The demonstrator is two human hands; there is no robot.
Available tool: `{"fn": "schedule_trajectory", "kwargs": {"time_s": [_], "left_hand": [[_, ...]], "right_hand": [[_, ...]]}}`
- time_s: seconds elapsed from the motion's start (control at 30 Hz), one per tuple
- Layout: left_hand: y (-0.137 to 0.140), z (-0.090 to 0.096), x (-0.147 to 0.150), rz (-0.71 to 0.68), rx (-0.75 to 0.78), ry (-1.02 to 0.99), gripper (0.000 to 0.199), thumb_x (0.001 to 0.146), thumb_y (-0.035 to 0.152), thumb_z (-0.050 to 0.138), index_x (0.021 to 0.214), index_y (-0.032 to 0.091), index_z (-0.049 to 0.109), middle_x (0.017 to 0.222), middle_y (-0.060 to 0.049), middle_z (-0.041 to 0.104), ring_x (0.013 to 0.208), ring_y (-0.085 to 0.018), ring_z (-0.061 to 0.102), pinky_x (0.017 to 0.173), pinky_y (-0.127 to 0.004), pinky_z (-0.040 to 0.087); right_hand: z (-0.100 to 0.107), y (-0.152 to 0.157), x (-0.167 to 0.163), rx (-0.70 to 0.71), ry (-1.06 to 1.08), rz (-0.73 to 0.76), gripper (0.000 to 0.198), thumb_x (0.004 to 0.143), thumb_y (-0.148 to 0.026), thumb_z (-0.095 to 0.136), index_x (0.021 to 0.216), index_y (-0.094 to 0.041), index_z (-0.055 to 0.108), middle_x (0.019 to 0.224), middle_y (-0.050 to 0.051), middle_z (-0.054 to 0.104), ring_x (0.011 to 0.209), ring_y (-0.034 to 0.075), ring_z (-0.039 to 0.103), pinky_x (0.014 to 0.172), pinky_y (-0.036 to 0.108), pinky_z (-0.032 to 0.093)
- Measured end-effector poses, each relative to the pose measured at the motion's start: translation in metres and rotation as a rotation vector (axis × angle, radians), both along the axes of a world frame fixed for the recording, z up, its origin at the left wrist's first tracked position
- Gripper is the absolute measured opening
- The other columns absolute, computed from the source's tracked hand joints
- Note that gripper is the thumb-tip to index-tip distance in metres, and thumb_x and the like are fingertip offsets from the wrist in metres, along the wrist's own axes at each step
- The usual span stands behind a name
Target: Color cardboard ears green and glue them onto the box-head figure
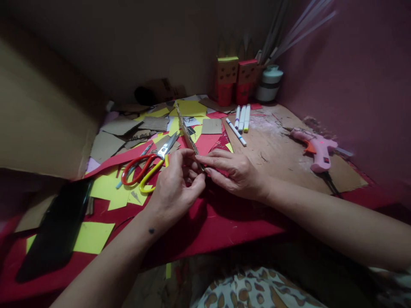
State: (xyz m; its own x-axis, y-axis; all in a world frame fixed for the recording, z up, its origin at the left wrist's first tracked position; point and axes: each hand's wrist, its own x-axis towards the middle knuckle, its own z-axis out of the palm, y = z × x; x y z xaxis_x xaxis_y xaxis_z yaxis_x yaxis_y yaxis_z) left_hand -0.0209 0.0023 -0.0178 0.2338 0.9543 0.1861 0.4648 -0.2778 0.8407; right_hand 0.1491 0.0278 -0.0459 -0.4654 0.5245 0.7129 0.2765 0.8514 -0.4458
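A thin strip of cardboard [185, 130], seen nearly edge-on, stands between my two hands over the front of the table. My left hand [175, 182] is closed round its near end, thumb in front and fingers curled behind. From the other side my right hand [236, 173] pinches the same end between thumb and fingers. Just left of my left hand lie scissors [162, 152] with one red and one yellow handle, blades pointing away. A pen [131, 171] lies beneath their handles.
Yellow, red and cardboard scraps [118, 126] cover the left and back. Several markers [242, 117] lie near two red box figures [224, 81] and a pale jar [269, 83]. A pink glue gun [316, 147] rests on a cardboard sheet [272, 158]. A black phone-like slab [58, 231] lies at left.
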Motion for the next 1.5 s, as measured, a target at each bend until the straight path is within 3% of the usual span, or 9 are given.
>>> {"fn": "schedule_trajectory", "kwargs": {"time_s": [0.27, 0.47, 0.57, 0.67, 1.07, 1.3, 1.5], "left_hand": [[0.0, 0.0, 0.0, 0.01, -0.033, -0.036, 0.04, 0.076, 0.023, 0.06, 0.11, 0.017, 0.041, 0.084, 0.001, 0.056, 0.069, -0.01, 0.057, 0.063, -0.023, 0.049], [-0.001, 0.004, -0.004, -0.01, -0.127, -0.059, 0.021, 0.079, 0.032, 0.06, 0.09, 0.021, 0.046, 0.08, 0.001, 0.059, 0.069, -0.014, 0.061, 0.061, -0.027, 0.05], [-0.003, 0.008, -0.004, 0.01, -0.132, -0.025, 0.014, 0.08, 0.031, 0.058, 0.079, 0.021, 0.049, 0.071, 0.002, 0.058, 0.066, -0.013, 0.058, 0.058, -0.025, 0.046], [-0.005, 0.011, -0.003, 0.042, -0.13, 0.01, 0.013, 0.079, 0.029, 0.058, 0.073, 0.02, 0.05, 0.065, 0.004, 0.055, 0.059, -0.011, 0.052, 0.051, -0.023, 0.039], [-0.005, 0.015, 0.005, 0.072, -0.198, -0.065, 0.019, 0.075, 0.022, 0.055, 0.057, 0.019, 0.052, 0.051, 0.003, 0.057, 0.05, -0.011, 0.054, 0.051, -0.023, 0.042], [-0.003, 0.015, -0.001, 0.109, -0.273, -0.124, 0.015, 0.065, 0.014, 0.053, 0.051, 0.018, 0.055, 0.041, 0.003, 0.054, 0.039, -0.011, 0.049, 0.04, -0.021, 0.036], [-0.005, 0.017, -0.001, 0.114, -0.341, -0.202, 0.013, 0.067, 0.015, 0.054, 0.054, 0.017, 0.057, 0.046, 0.001, 0.06, 0.039, -0.012, 0.051, 0.04, -0.021, 0.039]], "right_hand": [[-0.002, 0.0, -0.001, -0.009, -0.002, -0.023, 0.028, 0.088, -0.011, 0.046, 0.111, -0.015, 0.062, 0.09, 0.007, 0.062, 0.079, 0.013, 0.059, 0.07, 0.029, 0.054], [-0.001, -0.005, -0.006, -0.173, 0.147, -0.016, 0.021, 0.085, -0.01, 0.053, 0.105, -0.015, 0.059, 0.089, 0.005, 0.067, 0.08, 0.012, 0.063, 0.075, 0.026, 0.053], [0.001, -0.008, -0.007, -0.283, 0.153, -0.042, 0.011, 0.083, -0.013, 0.056, 0.094, -0.014, 0.058, 0.082, 0.003, 0.065, 0.074, 0.012, 0.062, 0.07, 0.026, 0.052], [0.004, -0.009, -0.008, -0.302, 0.109, -0.057, 0.003, 0.082, -0.014, 0.056, 0.082, -0.012, 0.058, 0.075, 0.004, 0.061, 0.069, 0.013, 0.058, 0.065, 0.027, 0.05], [0.012, -0.01, -0.014, -0.263, 0.018, -0.116, 0.011, 0.081, -0.014, 0.048, 0.072, -0.018, 0.046, 0.07, 0.0, 0.05, 0.062, 0.011, 0.046, 0.059, 0.024, 0.04], [0.013, -0.011, -0.022, -0.462, 0.055, -0.059, 0.013, 0.078, -0.011, 0.047, 0.07, -0.02, 0.041, 0.067, -0.003, 0.045, 0.059, 0.01, 0.042, 0.055, 0.023, 0.035], [0.012, -0.012, -0.021, -0.52, 0.085, -0.032, 0.015, 0.081, -0.013, 0.042, 0.068, -0.02, 0.038, 0.064, -0.004, 0.042, 0.056, 0.009, 0.04, 0.052, 0.022, 0.035]]}}
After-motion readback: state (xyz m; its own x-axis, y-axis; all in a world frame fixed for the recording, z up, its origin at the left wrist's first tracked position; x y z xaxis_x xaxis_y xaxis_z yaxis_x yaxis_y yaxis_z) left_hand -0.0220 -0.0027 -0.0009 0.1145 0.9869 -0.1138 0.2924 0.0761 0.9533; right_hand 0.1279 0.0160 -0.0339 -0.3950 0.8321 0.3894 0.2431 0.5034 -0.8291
